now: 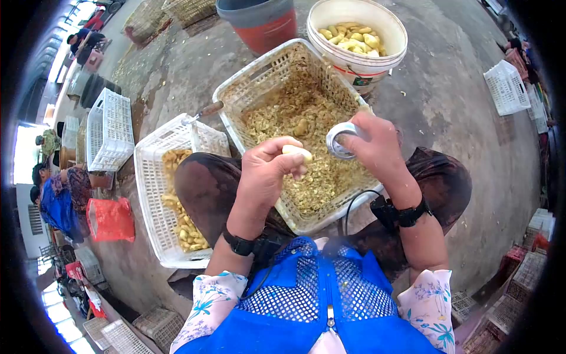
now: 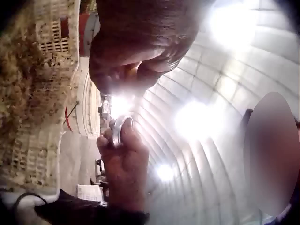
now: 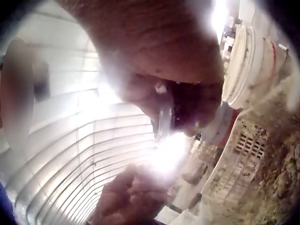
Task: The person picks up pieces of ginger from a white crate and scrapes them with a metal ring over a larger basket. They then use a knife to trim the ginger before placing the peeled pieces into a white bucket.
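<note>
Over the crate my left hand (image 1: 263, 175) pinches a pale, peeled piece of ginger (image 1: 298, 154) between thumb and fingers. My right hand (image 1: 380, 147), just to the right and apart from it, grips a shiny metal ring (image 1: 342, 141) with the thumb laid over it. In the left wrist view the ring (image 2: 123, 132) stands out from the right hand's fingers (image 2: 104, 142). Below both hands sits a white plastic crate (image 1: 250, 76) with brown and yellowish peel scraps (image 1: 306, 192) in it. The right wrist view has the ring (image 3: 165, 115) partly hidden by the hand.
A white bucket (image 1: 354, 69) of peeled ginger stands beyond the crate, beside a grey and red bucket (image 1: 262, 26). At the left is a second crate (image 1: 147, 200) with unpeeled ginger (image 1: 187, 227); a handled tool (image 1: 206, 111) lies across its corner. Another crate (image 1: 110, 130) and a red bag (image 1: 111, 219) are farther left.
</note>
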`<action>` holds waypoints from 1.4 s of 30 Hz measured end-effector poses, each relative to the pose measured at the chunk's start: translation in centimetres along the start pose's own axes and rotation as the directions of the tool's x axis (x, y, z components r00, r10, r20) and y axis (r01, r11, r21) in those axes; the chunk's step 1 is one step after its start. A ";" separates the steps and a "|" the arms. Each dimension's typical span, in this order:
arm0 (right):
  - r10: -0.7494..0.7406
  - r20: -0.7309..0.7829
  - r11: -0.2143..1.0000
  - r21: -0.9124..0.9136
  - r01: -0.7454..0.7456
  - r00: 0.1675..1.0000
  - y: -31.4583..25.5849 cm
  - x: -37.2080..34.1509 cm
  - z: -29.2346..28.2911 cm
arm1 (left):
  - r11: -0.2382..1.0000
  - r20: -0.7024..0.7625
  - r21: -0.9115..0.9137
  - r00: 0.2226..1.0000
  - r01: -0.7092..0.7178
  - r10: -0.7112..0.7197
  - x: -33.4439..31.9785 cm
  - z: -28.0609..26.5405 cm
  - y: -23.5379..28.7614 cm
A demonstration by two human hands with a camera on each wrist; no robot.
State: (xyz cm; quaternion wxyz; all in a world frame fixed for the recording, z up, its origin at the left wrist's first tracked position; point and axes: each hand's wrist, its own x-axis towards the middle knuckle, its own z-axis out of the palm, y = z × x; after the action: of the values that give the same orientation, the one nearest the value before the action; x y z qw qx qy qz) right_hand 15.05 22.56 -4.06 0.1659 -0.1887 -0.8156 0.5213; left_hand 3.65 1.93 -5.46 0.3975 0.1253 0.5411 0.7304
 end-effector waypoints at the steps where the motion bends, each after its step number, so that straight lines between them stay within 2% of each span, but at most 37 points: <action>1: -0.026 -0.011 0.998 0.051 0.027 1.000 0.0 -0.1 0.1 | 0.998 0.015 -0.067 1.000 0.019 -0.018 0.0 0.0 0.0; 3: -0.030 -0.018 0.991 0.130 0.033 0.999 0.2 -0.2 -0.1 | 0.978 0.056 -0.197 0.997 0.063 -0.053 0.1 0.0 0.1; 4: -0.035 -0.020 0.985 0.169 0.038 0.999 0.3 -0.3 -0.2 | 0.976 0.073 -0.202 0.995 0.075 -0.062 0.1 0.2 0.3; 7: 0.022 0.034 0.937 0.347 -0.033 0.999 -0.6 -0.5 0.1 | 0.950 0.132 -0.307 0.991 0.051 -0.011 0.1 0.6 0.0; 13: -0.049 0.066 0.963 0.267 0.030 0.997 -1.0 -0.5 0.4 | 0.952 0.114 -0.296 0.993 0.075 -0.042 0.1 1.1 -0.6; 16: -0.058 0.037 0.980 0.191 0.050 0.998 -1.3 -0.6 0.6 | 0.957 0.133 -0.244 0.983 0.154 -0.124 0.3 1.1 -0.9; 19: -0.071 -0.038 0.983 0.165 0.076 0.997 -1.0 -0.6 1.0 | 0.963 0.119 -0.230 0.986 0.141 -0.115 0.1 1.6 -1.1; 22: -0.079 -0.044 0.993 0.089 0.082 0.996 -0.8 -0.6 1.1 | 0.985 0.071 -0.125 0.991 0.122 -0.114 0.1 1.9 -1.2; 25: -0.125 -0.036 0.992 -0.012 0.124 0.992 -0.7 -0.7 1.1 | 0.990 0.019 -0.105 0.995 0.094 -0.093 -0.3 2.2 -1.1; 28: -0.162 -0.055 0.986 -0.061 0.158 0.985 -0.6 -0.3 1.2 | 0.990 0.035 -0.126 0.998 0.055 -0.051 0.0 1.8 -1.2; 31: -0.257 -0.148 0.954 -0.196 0.227 0.955 0.1 -0.1 1.0 | 0.992 0.041 -0.107 0.997 0.073 -0.069 -0.1 1.5 -0.7; 34: -0.140 -0.265 0.982 -0.157 0.101 0.954 0.8 1.0 -1.5 | 0.997 -0.016 0.042 0.998 -0.066 0.067 -0.8 0.4 0.5; 37: -0.206 -0.151 0.974 -0.122 0.188 0.967 -0.1 0.3 0.2 | 0.991 0.011 -0.133 1.000 -0.006 0.008 0.0 1.1 -0.4; 38: -0.132 -0.103 0.990 0.031 0.136 0.986 -0.5 0.1 0.7 | 0.978 0.062 -0.207 0.998 -0.017 0.031 0.1 1.1 -0.7; 41: -0.062 -0.127 0.993 0.090 0.074 0.990 -1.2 0.2 0.3 | 0.991 0.011 -0.132 1.000 -0.017 0.018 0.3 1.7 -0.7; 42: -0.031 -0.101 0.986 0.159 0.047 0.994 -1.1 0.3 0.0 | 0.993 0.019 -0.114 1.000 -0.001 0.003 0.3 1.7 -0.6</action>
State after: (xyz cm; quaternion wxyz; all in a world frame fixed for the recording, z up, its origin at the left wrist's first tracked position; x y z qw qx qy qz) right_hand 14.64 22.30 -3.05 0.2305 -0.1842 -0.7651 0.5723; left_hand 4.81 3.37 -5.40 0.4085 0.1100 0.4944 0.7594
